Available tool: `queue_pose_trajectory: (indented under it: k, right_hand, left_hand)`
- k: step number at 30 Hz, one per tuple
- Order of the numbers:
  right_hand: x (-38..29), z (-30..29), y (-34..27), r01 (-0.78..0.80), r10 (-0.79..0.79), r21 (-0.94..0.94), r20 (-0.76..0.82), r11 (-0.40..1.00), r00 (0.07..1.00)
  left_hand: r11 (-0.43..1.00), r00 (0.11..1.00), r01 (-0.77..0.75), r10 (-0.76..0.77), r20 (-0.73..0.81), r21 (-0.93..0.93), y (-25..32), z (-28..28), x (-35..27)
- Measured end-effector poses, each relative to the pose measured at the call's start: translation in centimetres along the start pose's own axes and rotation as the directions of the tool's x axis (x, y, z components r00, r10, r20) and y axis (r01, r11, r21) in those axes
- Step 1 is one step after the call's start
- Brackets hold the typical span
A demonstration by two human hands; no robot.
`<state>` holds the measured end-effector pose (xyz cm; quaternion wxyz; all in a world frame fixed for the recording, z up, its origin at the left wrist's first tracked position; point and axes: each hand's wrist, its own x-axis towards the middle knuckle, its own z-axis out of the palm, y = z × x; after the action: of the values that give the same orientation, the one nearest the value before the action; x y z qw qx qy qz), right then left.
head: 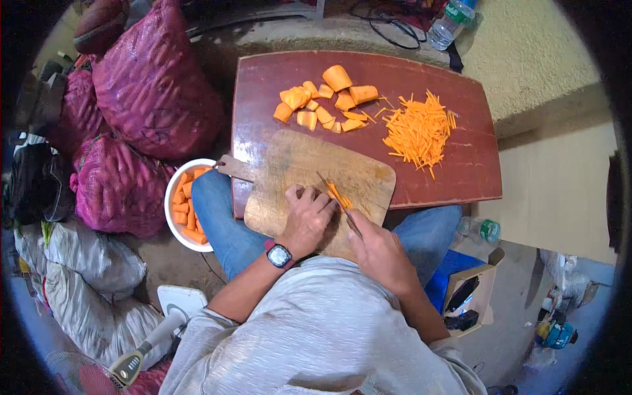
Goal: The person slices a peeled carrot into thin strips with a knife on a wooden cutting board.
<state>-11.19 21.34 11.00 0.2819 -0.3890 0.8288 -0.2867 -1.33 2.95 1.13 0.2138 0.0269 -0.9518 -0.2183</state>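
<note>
On a wooden cutting board [289, 163] lie thin carrot strips [341, 196] beside the blade of a kitchen knife [336, 195]. My right hand [377, 244] grips the knife with its blade slanting to the upper left. My left hand [308, 217], with a watch at the wrist, rests on the board just left of the blade, fingertips curled down; what lies under them is hidden. Beyond the board, thick peeled carrot chunks [337, 78] and smaller pieces sit on the red tabletop [474, 163]. A heap of carrot matchsticks [419, 129] lies to their right.
A white tub [170, 222] of cut carrots stands left of my knee. Large pink mesh sacks [153, 84] and white sacks [94, 256] fill the left side. A plastic bottle [450, 24] stands behind the table's right corner, near a wall. An open cardboard box [486, 291] is at lower right.
</note>
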Motion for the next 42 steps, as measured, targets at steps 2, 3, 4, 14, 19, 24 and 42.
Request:
queue_pose_trajectory:
  k: [2, 3, 4, 14, 19, 24, 42]
  right_hand:
    - [-0.9, -0.1, 0.0, 0.024, -0.024, 0.021, -0.025, 0.999, 0.999]
    - [-1.0, 0.1, 0.2, 0.024, -0.024, 0.017, -0.022, 1.0, 0.999]
    - [-0.9, 0.5, 0.5, 0.028, -0.028, 0.019, -0.034, 0.999, 0.999]
    - [-0.5, 0.5, 0.5, 0.019, -0.019, 0.005, -0.009, 1.0, 1.0]
    - [-0.9, 0.1, -0.1, 0.041, -0.04, 0.029, -0.023, 0.999, 0.999]
    - [-0.9, 0.3, -0.6, -0.012, 0.013, 0.022, -0.057, 1.0, 0.998]
    - [-2.3, -1.3, 1.9, 0.039, -0.035, 0.073, -0.049, 0.997, 0.998]
  left_hand:
    - [1.0, 1.0, 0.0, 0.0, -0.016, 0.005, -0.5, -0.1, 0.0]
    - [1.0, 1.0, -0.008, 0.009, -0.015, 0.017, -0.4, -0.1, -0.1]
    - [0.999, 1.0, -0.016, 0.017, -0.014, 0.029, -0.2, 0.0, -0.1]
    - [1.0, 1.0, 0.002, -0.003, -0.03, -0.013, 0.0, 0.0, 0.0]
    - [1.0, 0.999, 0.025, -0.025, -0.033, -0.016, -0.1, -0.2, 0.1]
    - [1.0, 0.999, 0.016, -0.016, -0.032, 0.0, -0.2, -0.1, 0.2]
    - [0.874, 0.886, 0.29, -0.399, -0.235, -0.391, -1.6, 0.3, 0.1]
